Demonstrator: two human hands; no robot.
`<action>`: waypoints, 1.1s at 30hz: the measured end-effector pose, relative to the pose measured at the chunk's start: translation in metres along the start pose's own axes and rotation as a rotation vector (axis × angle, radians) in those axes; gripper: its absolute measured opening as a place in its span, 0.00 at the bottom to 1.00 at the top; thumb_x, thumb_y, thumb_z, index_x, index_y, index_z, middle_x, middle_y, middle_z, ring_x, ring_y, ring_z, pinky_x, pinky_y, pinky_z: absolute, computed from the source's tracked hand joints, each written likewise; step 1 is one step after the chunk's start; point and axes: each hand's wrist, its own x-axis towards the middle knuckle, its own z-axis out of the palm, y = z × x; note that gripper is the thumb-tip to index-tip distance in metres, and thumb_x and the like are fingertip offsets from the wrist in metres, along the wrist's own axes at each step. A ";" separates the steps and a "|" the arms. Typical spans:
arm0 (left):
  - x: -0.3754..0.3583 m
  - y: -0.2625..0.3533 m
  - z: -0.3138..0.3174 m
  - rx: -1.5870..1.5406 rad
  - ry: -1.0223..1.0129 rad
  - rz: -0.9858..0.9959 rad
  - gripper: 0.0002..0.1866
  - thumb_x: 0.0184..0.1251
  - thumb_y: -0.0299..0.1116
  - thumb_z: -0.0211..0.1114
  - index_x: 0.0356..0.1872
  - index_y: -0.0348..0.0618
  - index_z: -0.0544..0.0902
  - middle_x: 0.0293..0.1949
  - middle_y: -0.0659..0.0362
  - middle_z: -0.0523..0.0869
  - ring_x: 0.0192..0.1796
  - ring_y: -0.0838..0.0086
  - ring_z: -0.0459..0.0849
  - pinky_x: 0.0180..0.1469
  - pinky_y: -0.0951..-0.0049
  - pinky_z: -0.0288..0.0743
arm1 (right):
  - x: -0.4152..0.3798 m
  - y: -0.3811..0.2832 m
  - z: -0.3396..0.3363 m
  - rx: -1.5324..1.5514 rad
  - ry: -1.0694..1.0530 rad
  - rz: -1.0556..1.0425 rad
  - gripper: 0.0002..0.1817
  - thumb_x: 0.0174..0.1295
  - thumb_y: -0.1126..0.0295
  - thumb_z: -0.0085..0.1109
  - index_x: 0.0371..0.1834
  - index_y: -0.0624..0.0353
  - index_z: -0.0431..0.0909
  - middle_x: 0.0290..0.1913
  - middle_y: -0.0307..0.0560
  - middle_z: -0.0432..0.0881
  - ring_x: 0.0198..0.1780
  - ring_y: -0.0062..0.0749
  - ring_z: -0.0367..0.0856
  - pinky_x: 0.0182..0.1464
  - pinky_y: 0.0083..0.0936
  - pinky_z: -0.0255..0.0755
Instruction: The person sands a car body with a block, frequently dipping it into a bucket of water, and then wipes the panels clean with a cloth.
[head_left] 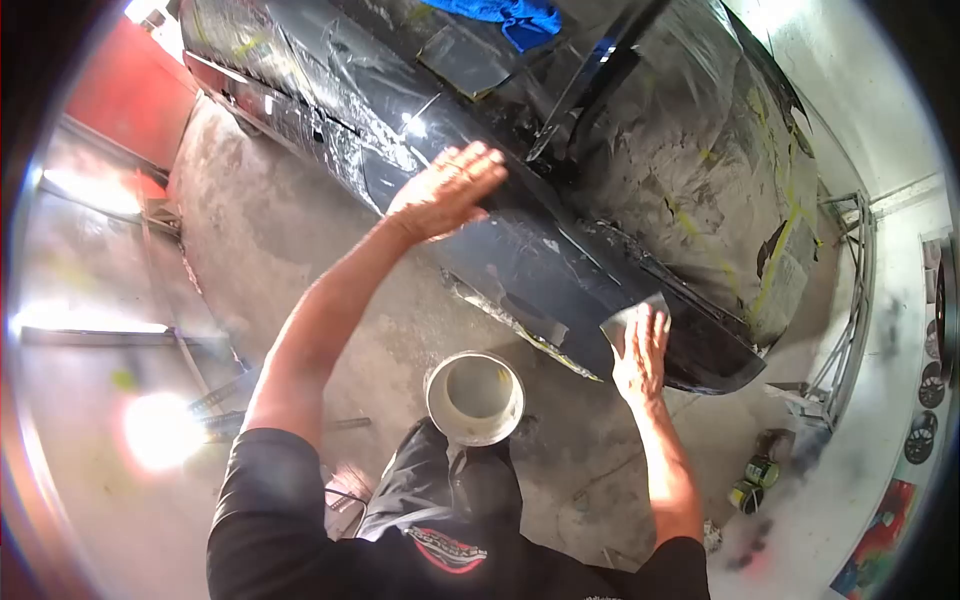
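My left hand (pixel 450 190) lies with its fingers stretched out on the dark car panel (pixel 560 260), near the middle of the body. Lower right along the same panel, my right hand (pixel 640 360) presses a grey sheet of sandpaper (pixel 617 326) against the surface. The sheet's edges stick out around the fingers. The panel looks dark and shiny in places, with pale smears. Below it, a light round bucket (pixel 470 428) stands between my knees, and greyish liquid seems to be in it.
Taped plastic sheeting (pixel 690 160) covers part of the car. A blue cloth (pixel 515 18) lies on top. A bright work lamp (pixel 163 432) shines at left. A metal frame (pixel 850 310) stands along the right wall, with cans (pixel 752 485) on the floor nearby.
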 end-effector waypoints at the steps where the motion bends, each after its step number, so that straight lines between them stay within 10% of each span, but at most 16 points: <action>1: -0.016 -0.011 0.006 0.003 0.081 -0.024 0.42 0.67 0.47 0.69 0.80 0.47 0.64 0.82 0.53 0.61 0.84 0.55 0.56 0.83 0.51 0.53 | 0.016 -0.007 0.009 -0.027 -0.015 -0.048 0.39 0.65 0.68 0.67 0.78 0.67 0.63 0.83 0.63 0.56 0.81 0.74 0.51 0.79 0.65 0.55; 9: -0.147 0.076 0.060 -0.499 0.321 -0.425 0.39 0.66 0.32 0.71 0.78 0.38 0.66 0.79 0.40 0.64 0.81 0.41 0.60 0.80 0.50 0.60 | 0.176 -0.110 0.034 -0.064 -0.072 -0.288 0.30 0.65 0.70 0.55 0.72 0.66 0.72 0.83 0.55 0.57 0.81 0.60 0.58 0.77 0.57 0.61; 15: -0.229 0.134 0.068 -1.228 0.043 -0.941 0.36 0.77 0.42 0.66 0.79 0.38 0.65 0.80 0.43 0.63 0.82 0.55 0.61 0.81 0.55 0.57 | 0.219 -0.168 0.024 0.038 -0.007 -0.308 0.35 0.64 0.71 0.64 0.75 0.65 0.68 0.83 0.56 0.58 0.82 0.62 0.55 0.78 0.58 0.59; 17: -0.207 0.123 0.036 -1.885 0.236 -1.194 0.39 0.76 0.45 0.67 0.80 0.38 0.63 0.82 0.45 0.62 0.83 0.61 0.59 0.82 0.59 0.56 | 0.213 -0.208 0.007 0.451 0.018 -0.180 0.24 0.75 0.68 0.59 0.71 0.69 0.74 0.75 0.60 0.73 0.76 0.58 0.69 0.77 0.47 0.64; 21: -0.182 0.100 0.036 -2.287 0.610 -1.022 0.53 0.69 0.48 0.74 0.85 0.41 0.49 0.79 0.49 0.66 0.79 0.62 0.66 0.77 0.60 0.63 | 0.199 -0.278 -0.001 1.687 -0.472 0.689 0.15 0.78 0.69 0.56 0.55 0.71 0.82 0.49 0.48 0.88 0.48 0.24 0.84 0.54 0.25 0.79; 25: -0.178 0.080 0.001 -2.679 0.744 -0.956 0.42 0.73 0.53 0.69 0.80 0.42 0.63 0.67 0.54 0.79 0.65 0.66 0.80 0.68 0.61 0.74 | 0.212 -0.304 0.004 1.910 -0.632 0.847 0.16 0.77 0.66 0.59 0.60 0.66 0.78 0.50 0.44 0.84 0.49 0.28 0.85 0.53 0.35 0.85; 28: -0.170 0.074 0.002 -2.622 1.003 -1.009 0.27 0.80 0.48 0.61 0.69 0.39 0.75 0.60 0.54 0.84 0.63 0.66 0.82 0.65 0.62 0.78 | 0.247 -0.294 -0.002 1.791 -0.618 0.694 0.19 0.75 0.62 0.63 0.61 0.64 0.80 0.51 0.43 0.85 0.47 0.26 0.85 0.48 0.32 0.86; 31: -0.167 0.038 0.003 -2.130 1.209 -1.304 0.19 0.83 0.42 0.57 0.64 0.43 0.82 0.57 0.54 0.86 0.61 0.68 0.82 0.65 0.64 0.75 | 0.323 -0.261 -0.020 1.127 -0.229 -0.013 0.16 0.73 0.69 0.63 0.60 0.64 0.81 0.50 0.46 0.89 0.45 0.26 0.86 0.43 0.22 0.79; 33: -0.160 0.001 0.029 -1.404 1.177 -1.475 0.18 0.83 0.39 0.55 0.62 0.43 0.84 0.55 0.52 0.87 0.59 0.70 0.81 0.60 0.65 0.78 | 0.392 -0.248 -0.030 0.576 0.268 -0.395 0.17 0.68 0.70 0.68 0.59 0.61 0.82 0.51 0.54 0.87 0.48 0.38 0.87 0.49 0.34 0.78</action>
